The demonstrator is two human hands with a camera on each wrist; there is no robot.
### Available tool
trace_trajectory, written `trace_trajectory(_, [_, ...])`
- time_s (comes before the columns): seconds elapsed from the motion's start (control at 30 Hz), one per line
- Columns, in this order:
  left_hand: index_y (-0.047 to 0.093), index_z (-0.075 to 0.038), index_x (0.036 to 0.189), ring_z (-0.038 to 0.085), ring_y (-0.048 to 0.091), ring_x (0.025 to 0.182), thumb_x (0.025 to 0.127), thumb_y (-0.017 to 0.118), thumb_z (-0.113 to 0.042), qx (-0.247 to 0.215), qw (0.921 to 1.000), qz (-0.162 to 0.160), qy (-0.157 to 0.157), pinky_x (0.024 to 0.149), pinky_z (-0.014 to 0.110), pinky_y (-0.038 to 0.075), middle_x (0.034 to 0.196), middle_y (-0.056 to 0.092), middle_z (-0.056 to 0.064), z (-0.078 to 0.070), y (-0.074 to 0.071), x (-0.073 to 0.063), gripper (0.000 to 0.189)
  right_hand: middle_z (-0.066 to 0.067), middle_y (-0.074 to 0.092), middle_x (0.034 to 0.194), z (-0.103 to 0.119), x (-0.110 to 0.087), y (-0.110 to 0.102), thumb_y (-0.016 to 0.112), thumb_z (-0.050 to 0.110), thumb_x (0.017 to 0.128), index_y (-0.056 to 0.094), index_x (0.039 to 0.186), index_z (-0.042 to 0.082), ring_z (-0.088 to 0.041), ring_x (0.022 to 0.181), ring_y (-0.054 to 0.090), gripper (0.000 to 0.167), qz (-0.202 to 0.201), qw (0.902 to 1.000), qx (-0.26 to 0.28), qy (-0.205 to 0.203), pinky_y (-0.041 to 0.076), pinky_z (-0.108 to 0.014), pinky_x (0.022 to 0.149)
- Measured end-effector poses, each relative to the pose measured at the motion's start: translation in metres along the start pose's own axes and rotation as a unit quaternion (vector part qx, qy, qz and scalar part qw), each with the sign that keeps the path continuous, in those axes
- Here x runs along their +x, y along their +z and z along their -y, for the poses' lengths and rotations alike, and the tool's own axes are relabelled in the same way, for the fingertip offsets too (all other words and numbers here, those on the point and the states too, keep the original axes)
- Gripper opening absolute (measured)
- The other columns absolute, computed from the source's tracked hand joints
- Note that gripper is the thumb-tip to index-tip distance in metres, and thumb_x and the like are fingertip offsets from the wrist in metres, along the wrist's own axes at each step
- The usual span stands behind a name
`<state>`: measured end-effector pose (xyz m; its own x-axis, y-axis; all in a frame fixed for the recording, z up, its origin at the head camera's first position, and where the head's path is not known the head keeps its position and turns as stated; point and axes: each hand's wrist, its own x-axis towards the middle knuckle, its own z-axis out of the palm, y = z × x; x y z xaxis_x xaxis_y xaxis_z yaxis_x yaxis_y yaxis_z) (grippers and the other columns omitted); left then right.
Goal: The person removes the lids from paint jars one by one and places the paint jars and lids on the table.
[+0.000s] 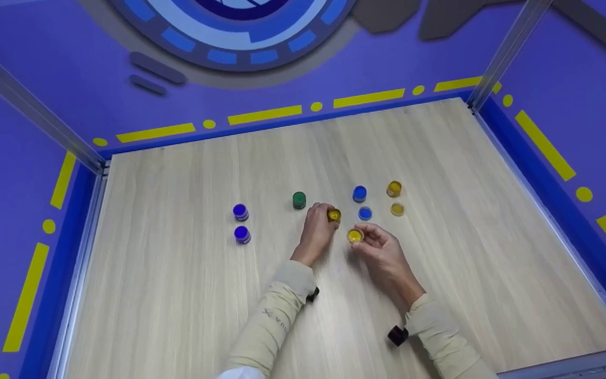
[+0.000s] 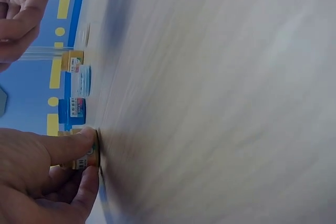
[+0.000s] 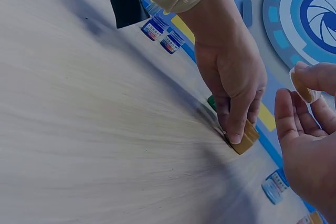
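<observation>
My left hand grips a small yellow paint jar that stands uncapped on the table; the left wrist view shows thumb and fingers around its labelled side. In my right hand, thumb and fingers pinch a round lid with yellow inside it, raised off the table in the right wrist view. Just beyond the hands are an open blue paint jar and its blue-stained lid. Beside them stand a darker yellow jar and a matching lid.
A green jar stands just left of my left hand. Farther left are two purple jars, one behind the other. Purple-blue panels wall the wooden table at the back and sides.
</observation>
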<state>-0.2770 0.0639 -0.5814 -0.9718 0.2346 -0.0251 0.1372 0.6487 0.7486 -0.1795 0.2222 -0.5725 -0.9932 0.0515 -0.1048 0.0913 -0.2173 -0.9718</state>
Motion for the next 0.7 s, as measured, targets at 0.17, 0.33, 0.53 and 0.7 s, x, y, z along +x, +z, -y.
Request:
trace_trajectory(0.17, [0.067, 0.002, 0.116, 0.026, 0.059, 0.108, 0.092, 0.074, 0.001, 0.002, 0.9999, -0.009, 0.005, 0.100, 0.036, 0.048, 0.110, 0.063, 0.011, -0.001, 0.002, 0.010, 0.025, -0.016, 0.069, 0.118, -0.001, 0.008, 0.002, 0.073, -0.014, 0.086, 0.061, 0.125, -0.012, -0.016, 0.105, 0.068, 0.041, -0.021, 0.9993, -0.031, 0.008, 0.054, -0.025, 0.091])
trace_trajectory(0.33, [0.067, 0.001, 0.117, 0.027, 0.059, 0.110, 0.092, 0.074, 0.000, 0.013, 0.9997, -0.020, 0.000, 0.101, 0.037, 0.047, 0.112, 0.063, 0.013, -0.002, 0.004, 0.020, 0.026, -0.018, 0.070, 0.116, -0.004, 0.015, 0.009, 0.074, -0.012, 0.086, 0.063, 0.123, -0.011, -0.018, 0.099, 0.068, 0.039, -0.031, 0.9982, -0.051, 0.011, 0.055, -0.024, 0.086])
trace_trajectory(0.53, [0.068, 0.000, 0.119, 0.027, 0.058, 0.111, 0.092, 0.075, -0.004, 0.025, 0.9994, -0.020, -0.010, 0.101, 0.036, 0.047, 0.114, 0.064, 0.012, -0.003, 0.006, 0.028, 0.028, -0.019, 0.069, 0.115, -0.009, 0.020, 0.016, 0.075, -0.011, 0.085, 0.066, 0.122, -0.008, -0.019, 0.098, 0.067, 0.038, -0.056, 0.9944, -0.090, 0.002, 0.055, -0.023, 0.084])
trace_trajectory(0.7, [0.067, -0.001, 0.121, 0.026, 0.059, 0.112, 0.092, 0.076, -0.006, 0.034, 0.9991, -0.023, -0.012, 0.101, 0.035, 0.047, 0.116, 0.064, 0.011, -0.002, 0.008, 0.032, 0.031, -0.021, 0.068, 0.114, -0.014, 0.026, 0.021, 0.077, -0.009, 0.085, 0.066, 0.122, -0.007, -0.020, 0.092, 0.065, 0.038, -0.072, 0.9908, -0.113, -0.017, 0.053, -0.021, 0.079])
